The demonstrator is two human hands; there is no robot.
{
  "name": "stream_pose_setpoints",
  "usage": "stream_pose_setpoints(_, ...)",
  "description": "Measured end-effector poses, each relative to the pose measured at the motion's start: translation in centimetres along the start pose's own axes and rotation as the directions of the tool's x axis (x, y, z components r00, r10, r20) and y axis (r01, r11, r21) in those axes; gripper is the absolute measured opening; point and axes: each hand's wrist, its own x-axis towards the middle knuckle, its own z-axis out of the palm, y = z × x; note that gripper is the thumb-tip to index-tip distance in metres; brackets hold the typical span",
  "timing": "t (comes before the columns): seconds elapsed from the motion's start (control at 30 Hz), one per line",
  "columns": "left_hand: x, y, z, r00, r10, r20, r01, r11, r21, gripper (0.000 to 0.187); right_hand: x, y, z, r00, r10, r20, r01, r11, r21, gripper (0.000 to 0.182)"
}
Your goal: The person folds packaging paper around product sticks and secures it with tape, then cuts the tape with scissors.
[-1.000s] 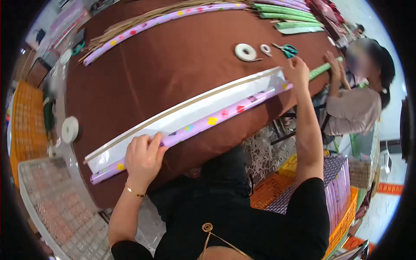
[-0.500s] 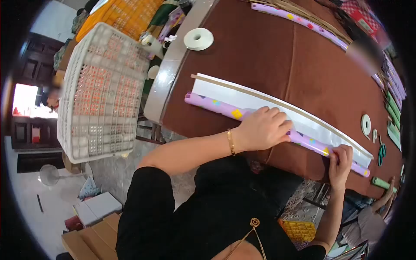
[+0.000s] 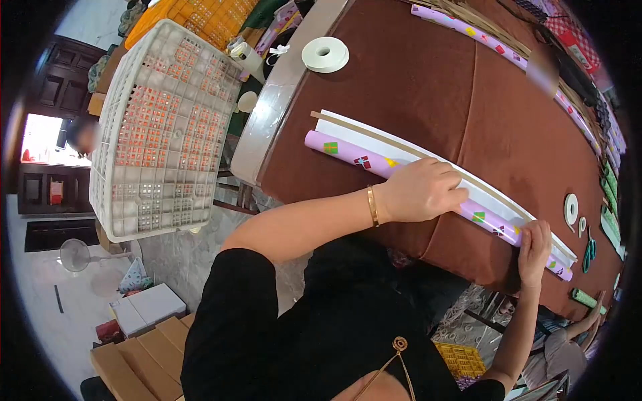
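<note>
A lilac roll of wrapping paper (image 3: 348,152), printed with small colourful gift boxes, lies slantwise on the brown-covered table (image 3: 401,73). Along its far side shows a narrow band of the sheet's white underside (image 3: 374,142), edged by a tan strip (image 3: 491,190). My left hand (image 3: 424,190), a gold bracelet at its wrist, presses over the middle of the roll with curled fingers. Near the roll's right end, my right hand (image 3: 537,250) is closed round it, fingers on top; its thumb is partly hidden.
A white tape roll (image 3: 325,55) lies at the table's left edge, beside a white plastic crate (image 3: 167,134). To the right are another white roll (image 3: 570,209) and green-handled scissors (image 3: 589,254). Across the table, another person's hand (image 3: 543,70) is by a long printed roll (image 3: 468,30).
The roll has turned away from me: different printed boxes face up and the white band is narrower. Both hands stay on it. The whole view has shifted slightly.
</note>
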Motion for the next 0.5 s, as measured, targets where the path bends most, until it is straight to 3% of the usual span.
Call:
stream_pose_setpoints(0.1, -0.2, -0.1, 0.8, 0.997, 0.07, -0.032, -0.066, 0.993, 0.096, 0.027, 0.2, -0.1, 0.0, 1.0, 0.026, 0.0, -0.026, 1.0, 0.01, 0.006)
stream_pose_setpoints(0.17, -0.2, 0.2, 0.3, 0.999, 0.053, 0.014, -0.054, 0.99, 0.13, 0.029, -0.3, 1.0, 0.8, 0.997, -0.017, -0.071, 0.011, 0.996, -0.083, 0.005)
stream_pose_setpoints(0.2, -0.1, 0.5, 0.3, 0.997, 0.039, 0.06, -0.047, 0.987, 0.151, 0.032, -0.7, 1.5, 1.3, 0.997, 0.005, -0.078, -0.019, 0.986, -0.168, 0.004)
stream_pose_setpoints(0.23, -0.4, 0.6, 0.7, 0.996, 0.023, 0.084, -0.036, 0.988, 0.152, 0.035, -1.0, 1.3, 1.2, 0.989, 0.144, 0.02, -0.142, 0.985, -0.095, 0.006)
stream_pose_setpoints(0.27, -0.6, 0.4, 1.1, 0.994, 0.028, 0.107, -0.043, 0.989, 0.14, 0.038, -1.3, 2.0, 2.1, 0.982, -0.118, -0.145, 0.084, 0.971, -0.222, 0.005)
stream_pose_setpoints(0.3, -0.5, 0.6, 0.8, 0.997, 0.022, 0.076, -0.032, 0.99, 0.135, 0.042, -1.1, 1.1, 1.6, 0.997, -0.002, -0.077, -0.01, 0.987, -0.158, 0.005)
stream_pose_setpoints(0.37, 0.0, 1.6, 0.3, 0.978, -0.059, 0.202, 0.015, 0.977, 0.214, 0.041, -1.5, 0.7, 1.5, 0.995, 0.017, -0.1, -0.032, 0.988, -0.148, 0.013)
stream_pose_setpoints(0.4, -0.1, 1.5, 0.3, 0.976, -0.075, 0.205, 0.032, 0.978, 0.205, 0.041, -0.9, -0.3, 1.2, 0.98, -0.067, -0.185, 0.034, 0.984, -0.174, 0.019)
stream_pose_setpoints(0.43, 0.0, 1.4, 0.4, 0.98, -0.047, 0.193, 0.006, 0.978, 0.209, 0.041, -0.9, -0.3, 0.6, 0.989, -0.086, -0.122, 0.063, 0.981, -0.181, 0.025)
stream_pose_setpoints(0.5, 0.1, 1.3, 0.4, 0.984, 0.016, 0.175, -0.052, 0.978, 0.202, 0.041, -0.9, -0.6, 0.4, 0.983, -0.104, -0.149, 0.087, 0.989, -0.118, 0.024)
